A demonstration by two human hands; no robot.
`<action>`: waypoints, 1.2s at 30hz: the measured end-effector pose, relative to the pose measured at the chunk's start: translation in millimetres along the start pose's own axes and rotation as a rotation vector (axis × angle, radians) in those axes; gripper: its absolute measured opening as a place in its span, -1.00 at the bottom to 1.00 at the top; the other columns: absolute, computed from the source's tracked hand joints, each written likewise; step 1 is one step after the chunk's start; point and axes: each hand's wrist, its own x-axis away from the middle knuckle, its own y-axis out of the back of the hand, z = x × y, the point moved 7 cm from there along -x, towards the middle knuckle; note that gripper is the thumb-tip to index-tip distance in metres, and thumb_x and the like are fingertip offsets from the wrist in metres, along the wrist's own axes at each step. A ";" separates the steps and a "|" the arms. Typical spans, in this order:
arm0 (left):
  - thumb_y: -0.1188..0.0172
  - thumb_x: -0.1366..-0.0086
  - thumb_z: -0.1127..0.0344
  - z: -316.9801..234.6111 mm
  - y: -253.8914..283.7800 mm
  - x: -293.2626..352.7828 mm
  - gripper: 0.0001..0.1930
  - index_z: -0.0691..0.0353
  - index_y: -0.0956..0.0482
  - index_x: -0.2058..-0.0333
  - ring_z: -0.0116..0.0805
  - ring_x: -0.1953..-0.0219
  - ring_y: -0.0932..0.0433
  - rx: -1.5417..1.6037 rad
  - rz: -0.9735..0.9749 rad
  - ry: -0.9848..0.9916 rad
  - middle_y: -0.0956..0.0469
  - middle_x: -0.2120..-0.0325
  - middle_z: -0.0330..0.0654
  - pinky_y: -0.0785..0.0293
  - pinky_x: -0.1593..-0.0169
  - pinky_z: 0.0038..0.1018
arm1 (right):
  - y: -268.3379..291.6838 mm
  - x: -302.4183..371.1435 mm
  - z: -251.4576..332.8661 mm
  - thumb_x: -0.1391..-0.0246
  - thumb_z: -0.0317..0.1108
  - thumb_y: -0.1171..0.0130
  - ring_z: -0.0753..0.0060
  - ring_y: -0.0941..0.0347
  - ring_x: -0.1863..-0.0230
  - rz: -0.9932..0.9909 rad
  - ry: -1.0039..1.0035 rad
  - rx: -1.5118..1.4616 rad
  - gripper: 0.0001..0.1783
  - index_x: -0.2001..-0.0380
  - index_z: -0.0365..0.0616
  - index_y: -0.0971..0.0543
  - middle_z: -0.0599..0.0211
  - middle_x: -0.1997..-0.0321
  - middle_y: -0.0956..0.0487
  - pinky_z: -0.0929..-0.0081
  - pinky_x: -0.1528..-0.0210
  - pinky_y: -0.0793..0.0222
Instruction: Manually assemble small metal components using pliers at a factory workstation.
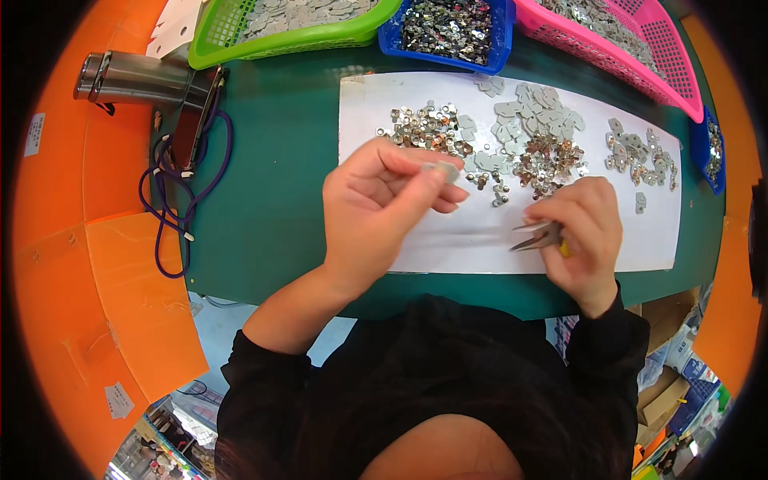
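Note:
My left hand point(376, 200) is raised over the white sheet point(456, 248), pinching a small flat grey piece point(448, 170) between thumb and fingertips. To its right, my right hand point(584, 232) is closed around small pliers point(542, 236) with a bit of yellow handle showing. The pliers' jaws point left and look parted, away from the grey piece. Beyond my hands lie a heap of flat grey pieces point(536, 112), shiny metal clips point(424, 126) at the left and coppery-silver clips point(548, 164) at the centre. A scatter of grey pieces with metal on them point(640, 152) spreads at the right.
Along the far edge stand a green basket point(296, 50), a blue tray point(448, 58) and a pink basket point(616, 74), all filled with small parts. A smaller blue tray point(718, 172) sits far right. A steel tumbler point(140, 78) and purple cord point(228, 152) lie left.

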 end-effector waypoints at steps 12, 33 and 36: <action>-0.21 -0.26 0.63 1.3 -5.3 1.1 -0.84 0.37 -0.37 0.35 -0.32 0.23 -0.67 -0.148 0.035 -0.096 -0.60 0.18 0.10 -0.66 0.13 -0.45 | -24.5 -4.4 6.1 0.44 -0.40 -0.43 0.29 -0.37 0.25 -0.032 -0.047 0.154 -0.59 0.36 0.05 -0.59 0.48 0.37 -0.47 0.32 0.20 -0.19; -0.27 -0.25 0.58 19.5 -8.7 -2.5 -0.80 0.40 -0.47 0.18 -0.52 0.34 -0.57 -0.208 0.139 0.212 -0.56 0.36 -0.18 -0.51 0.25 -0.61 | -23.5 -7.3 8.0 0.23 -0.35 -0.46 0.26 -0.35 0.32 -0.086 -0.153 0.197 -0.72 0.41 -0.06 -0.57 0.39 0.46 -0.43 0.35 0.27 -0.15; -0.24 -0.28 0.55 11.6 -3.0 -4.7 -0.84 0.38 -0.51 0.17 -0.53 0.33 -0.57 -0.194 0.060 0.094 -0.58 0.33 -0.19 -0.51 0.28 -0.62 | -26.7 -8.8 8.7 0.26 -0.30 -0.49 0.26 -0.34 0.33 -0.074 -0.143 0.231 -0.68 0.39 -0.07 -0.57 0.39 0.46 -0.43 0.34 0.27 -0.16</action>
